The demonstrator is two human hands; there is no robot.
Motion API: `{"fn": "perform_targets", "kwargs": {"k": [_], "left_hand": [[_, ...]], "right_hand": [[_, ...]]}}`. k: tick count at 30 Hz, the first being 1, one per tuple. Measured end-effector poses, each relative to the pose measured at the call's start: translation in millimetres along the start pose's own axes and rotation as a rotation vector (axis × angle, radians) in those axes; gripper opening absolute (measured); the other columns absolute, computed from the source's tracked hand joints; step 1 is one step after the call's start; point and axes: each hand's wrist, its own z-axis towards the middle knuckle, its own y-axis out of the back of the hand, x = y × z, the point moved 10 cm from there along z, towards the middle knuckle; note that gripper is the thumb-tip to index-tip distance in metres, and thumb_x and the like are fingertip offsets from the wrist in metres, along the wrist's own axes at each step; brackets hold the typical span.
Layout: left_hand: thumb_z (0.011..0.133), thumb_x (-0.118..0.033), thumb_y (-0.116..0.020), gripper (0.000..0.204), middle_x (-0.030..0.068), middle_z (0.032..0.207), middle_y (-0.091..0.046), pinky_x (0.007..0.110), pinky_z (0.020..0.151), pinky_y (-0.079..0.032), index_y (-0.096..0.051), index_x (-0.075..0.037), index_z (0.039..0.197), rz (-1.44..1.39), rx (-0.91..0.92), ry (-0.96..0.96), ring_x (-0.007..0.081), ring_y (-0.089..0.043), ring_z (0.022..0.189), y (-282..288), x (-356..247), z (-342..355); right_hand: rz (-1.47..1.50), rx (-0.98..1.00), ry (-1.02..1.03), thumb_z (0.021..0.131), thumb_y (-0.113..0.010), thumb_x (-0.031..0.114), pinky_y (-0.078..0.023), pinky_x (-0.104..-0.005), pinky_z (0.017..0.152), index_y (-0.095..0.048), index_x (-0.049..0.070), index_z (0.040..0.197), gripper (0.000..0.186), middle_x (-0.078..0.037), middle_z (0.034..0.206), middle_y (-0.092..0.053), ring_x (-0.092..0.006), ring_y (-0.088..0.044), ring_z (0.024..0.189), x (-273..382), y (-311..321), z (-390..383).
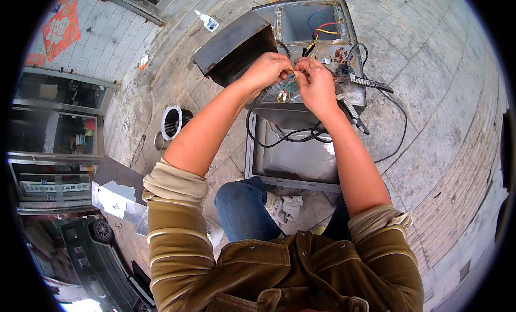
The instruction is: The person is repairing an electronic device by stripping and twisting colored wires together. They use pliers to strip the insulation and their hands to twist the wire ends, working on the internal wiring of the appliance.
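My left hand (271, 70) and right hand (317, 84) meet over a worn metal appliance (357, 101), both closed with fingertips pinched on a thin yellow-orange wire (294, 71). Below their fingers, green and other coloured wires end in small white connectors (285, 95), partly hidden. Behind, a square opening (301, 22) holds red, yellow and blue wires. A dark, open-sided metal box (231, 43) sits tilted at the upper left of the appliance. Two grey-and-black handled objects (371, 83), too unclear to name, lie at its right, among black cables (400, 137).
A large framed metal panel (290, 164) lies below the appliance, near my knees and a crumpled cloth (285, 207). At left are a cylindrical fan wheel (173, 121) and a metal sheet (115, 169). A spray bottle (207, 21) is at upper left; a car (91, 253) shows at lower left.
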Motion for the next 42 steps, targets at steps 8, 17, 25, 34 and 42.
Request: {"fn": "perform_targets", "kwargs": {"k": [8, 17, 25, 34, 42], "left_hand": [[0.077, -0.008, -0.066, 0.021, 0.0115, 0.087, -0.064, 0.042, 0.068, -0.052, -0.066, -0.009, 0.097, 1.183, -0.174, -0.6, 0.0325, -0.063, 0.082, -13, -27, -36], [0.075, -0.003, -0.065, 0.019, 0.0146, 0.084, -0.065, 0.04, 0.07, -0.052, -0.069, -0.007, 0.093, 1.152, -0.191, -0.575, 0.0338, -0.064, 0.08, -11, -25, -25], [0.085, -0.005, -0.066, 0.011, 0.009, 0.083, -0.069, 0.026, 0.069, -0.052, -0.065, 0.002, 0.094, -0.02, -0.313, -0.455, 0.0111, -0.067, 0.077, 23, -32, -23], [0.084, -0.006, -0.066, 0.012, 0.0095, 0.08, -0.07, 0.027, 0.067, -0.052, -0.067, 0.002, 0.092, 0.13, -0.213, -0.385, 0.0124, -0.067, 0.074, 12, -40, -13], [0.079, -0.01, -0.068, 0.012, 0.0117, 0.076, -0.069, 0.03, 0.067, -0.052, -0.069, -0.001, 0.086, 0.516, -0.332, -0.421, 0.02, -0.068, 0.069, 1, -64, -19]], "right_hand": [[0.073, 0.006, -0.084, 0.081, -0.062, 0.001, -0.048, -0.0426, 0.073, -0.063, -0.002, 0.087, 0.007, -0.019, 0.084, -0.063, -0.0376, -0.061, 0.081, -12, -4, 3], [0.149, -0.002, -0.164, 0.081, -0.063, 0.002, -0.049, -0.0403, 0.07, -0.065, -0.003, 0.085, 0.007, -0.02, 0.081, -0.064, -0.0357, -0.064, 0.076, -25, -8, 1], [0.213, -0.026, -0.184, 0.08, -0.065, 0.002, -0.05, -0.0384, 0.068, -0.066, -0.004, 0.085, 0.008, -0.019, 0.08, -0.064, -0.0331, -0.065, 0.074, -29, -11, 0], [0.257, -0.068, -0.185, 0.08, -0.066, 0.002, -0.051, -0.0368, 0.068, -0.066, -0.005, 0.085, 0.009, -0.018, 0.082, -0.065, -0.0308, -0.065, 0.072, -31, -7, 1], [0.255, -0.081, -0.249, 0.079, -0.065, -0.001, -0.051, -0.0335, 0.063, -0.065, -0.005, 0.086, 0.008, -0.017, 0.076, -0.066, -0.024, -0.067, 0.066, -28, -4, -1]]}}
